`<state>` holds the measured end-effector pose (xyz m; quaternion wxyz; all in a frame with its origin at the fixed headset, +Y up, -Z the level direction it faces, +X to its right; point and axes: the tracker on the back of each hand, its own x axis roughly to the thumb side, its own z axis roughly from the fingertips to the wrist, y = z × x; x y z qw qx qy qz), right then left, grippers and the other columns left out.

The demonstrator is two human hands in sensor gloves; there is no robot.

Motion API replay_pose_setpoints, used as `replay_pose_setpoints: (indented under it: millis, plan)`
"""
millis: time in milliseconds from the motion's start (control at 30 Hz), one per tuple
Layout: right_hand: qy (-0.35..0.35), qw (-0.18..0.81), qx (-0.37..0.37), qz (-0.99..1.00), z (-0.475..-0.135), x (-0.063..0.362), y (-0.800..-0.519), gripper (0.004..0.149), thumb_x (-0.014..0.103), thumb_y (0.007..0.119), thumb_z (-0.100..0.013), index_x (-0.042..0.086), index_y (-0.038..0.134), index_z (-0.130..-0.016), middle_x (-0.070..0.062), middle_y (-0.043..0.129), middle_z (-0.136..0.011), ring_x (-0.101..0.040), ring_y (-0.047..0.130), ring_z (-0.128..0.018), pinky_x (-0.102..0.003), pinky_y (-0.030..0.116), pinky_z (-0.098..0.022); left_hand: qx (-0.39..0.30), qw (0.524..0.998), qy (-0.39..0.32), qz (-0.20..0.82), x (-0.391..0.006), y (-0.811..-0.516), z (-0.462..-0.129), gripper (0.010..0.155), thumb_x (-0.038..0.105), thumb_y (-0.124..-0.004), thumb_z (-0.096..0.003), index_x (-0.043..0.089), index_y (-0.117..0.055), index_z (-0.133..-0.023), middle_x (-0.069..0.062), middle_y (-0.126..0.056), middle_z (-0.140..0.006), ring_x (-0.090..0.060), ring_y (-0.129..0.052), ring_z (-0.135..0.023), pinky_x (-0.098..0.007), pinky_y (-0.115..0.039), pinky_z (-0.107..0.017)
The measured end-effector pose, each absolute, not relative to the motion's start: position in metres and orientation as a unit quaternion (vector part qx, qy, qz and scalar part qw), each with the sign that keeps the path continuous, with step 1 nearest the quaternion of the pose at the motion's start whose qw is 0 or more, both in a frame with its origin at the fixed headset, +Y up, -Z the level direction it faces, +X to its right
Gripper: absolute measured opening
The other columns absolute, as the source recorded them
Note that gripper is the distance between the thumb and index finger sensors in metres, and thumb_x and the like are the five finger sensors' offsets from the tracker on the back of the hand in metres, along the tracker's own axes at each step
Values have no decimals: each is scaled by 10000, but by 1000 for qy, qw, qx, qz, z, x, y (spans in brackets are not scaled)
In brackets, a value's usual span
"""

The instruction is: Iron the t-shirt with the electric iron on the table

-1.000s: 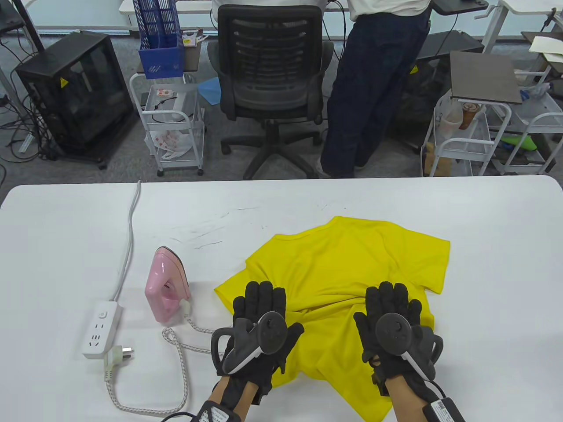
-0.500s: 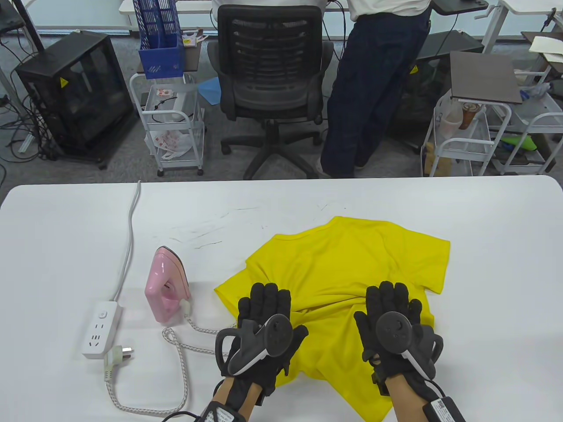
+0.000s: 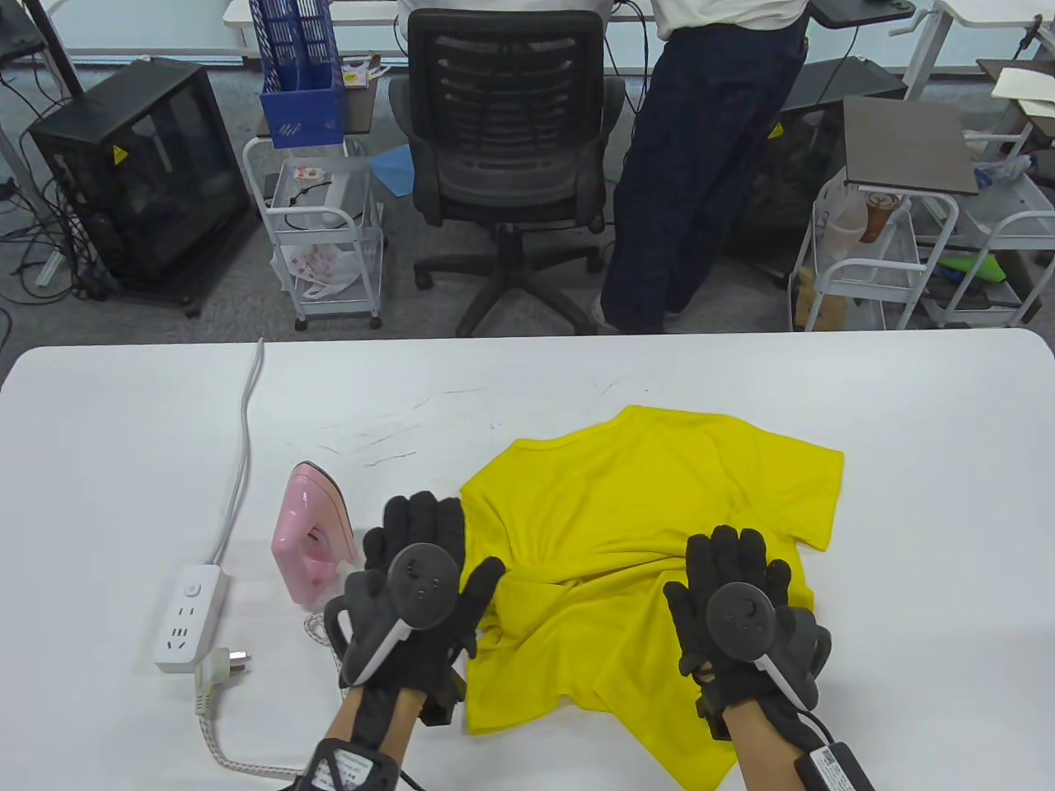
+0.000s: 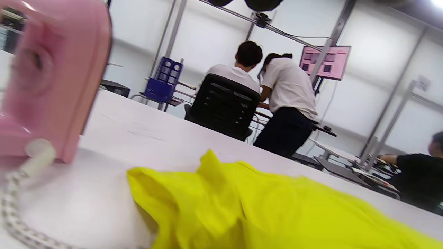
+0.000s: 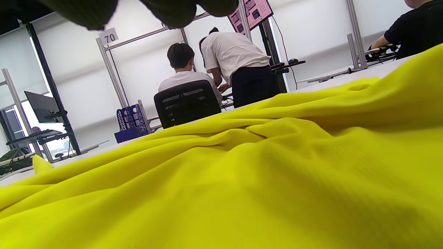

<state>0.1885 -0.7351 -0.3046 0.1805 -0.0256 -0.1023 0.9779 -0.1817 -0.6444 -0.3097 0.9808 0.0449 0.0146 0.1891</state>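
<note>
White and broad, the table (image 3: 124, 428) carries a rumpled yellow t-shirt (image 3: 643, 511) right of centre, with the pink iron (image 3: 311, 531) standing on end just beside its left edge and a white power strip (image 3: 191, 616) further left. I see my right hand (image 3: 742, 614) resting flat on the shirt's lower right, fingers (image 3: 725, 552) spread and grasping nothing. My left hand (image 3: 412, 585) sits at the shirt's left edge next to the iron, fingers extended; whether it touches the cloth I cannot tell.
</note>
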Motion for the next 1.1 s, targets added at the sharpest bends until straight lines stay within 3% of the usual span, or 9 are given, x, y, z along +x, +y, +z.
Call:
replay_pose_setpoints:
  millis: [100, 233, 400, 600, 767, 967, 1100]
  plan:
    - [-102, 186, -26, 977, -305, 189, -735, 646, 584, 644, -451, 304, 486, -1011, -39, 410, -1111, -285, 238, -1020, -568, 274, -700, 65, 979, 70, 178, -221, -634, -309, 808, 670, -620, -394, 277, -446, -1077, -48, -463, -1152, -368, -456, -1125, -605, -408, -792]
    - [-101, 188, -26, 977, -305, 190, -735, 644, 584, 643, -451, 306, 486, -1011, -38, 410, -1112, -287, 239, -1020, -570, 276, -701, 83, 968, 172, 160, -274, -632, -306, 684, 600, -709, -415, 238, -654, -992, -61, -736, -996, -356, -771, -931, -588, -569, -732]
    - [-100, 192, -28, 976, -305, 190, -735, 644, 585, 642, -452, 306, 486, -1011, -38, 409, -1113, -287, 240, -1022, -574, 279, -702, 65, 955, 264, 120, -323, -648, -298, 557, 522, -756, -439, 246, -735, -923, -44, -819, -910, -329, -861, -829, -572, -632, -694]
    - [-101, 200, -28, 974, -305, 192, -735, 644, 586, 642, -452, 305, 489, -1011, -40, 412, -1112, -288, 243, -1022, -575, 282, -701, -68, 930, 355, 67, -356, -697, -294, 604, 498, -783, -449, 292, -638, -998, -17, -732, -1004, -311, -809, -910, -565, -608, -726]
    - [-103, 205, -25, 973, -305, 193, -734, 644, 586, 644, -452, 307, 489, -1011, -42, 414, -1112, -290, 245, -1022, -576, 285, -702, -149, 915, 375, 3, -361, -731, -292, 706, 542, -803, -433, 378, -524, -1060, -7, -677, -1039, -290, -822, -894, -558, -618, -725]
    - [-104, 206, -25, 973, -305, 193, -734, 644, 586, 645, -451, 307, 490, -1011, -43, 416, -1112, -291, 247, -1022, -579, 290, -701, -159, 917, 360, -70, -349, -737, -295, 711, 515, -845, -421, 331, -561, -1047, -14, -680, -1006, -250, -888, -819, -544, -671, -703]
    - [-104, 206, -25, 973, -305, 193, -734, 647, 586, 645, -452, 305, 487, -1012, -44, 415, -1112, -293, 247, -1022, -582, 291, -700, -192, 921, 336, -54, -345, -736, -295, 682, 507, -857, -408, 319, -620, -1019, -6, -672, -1000, -230, -895, -798, -538, -686, -706]
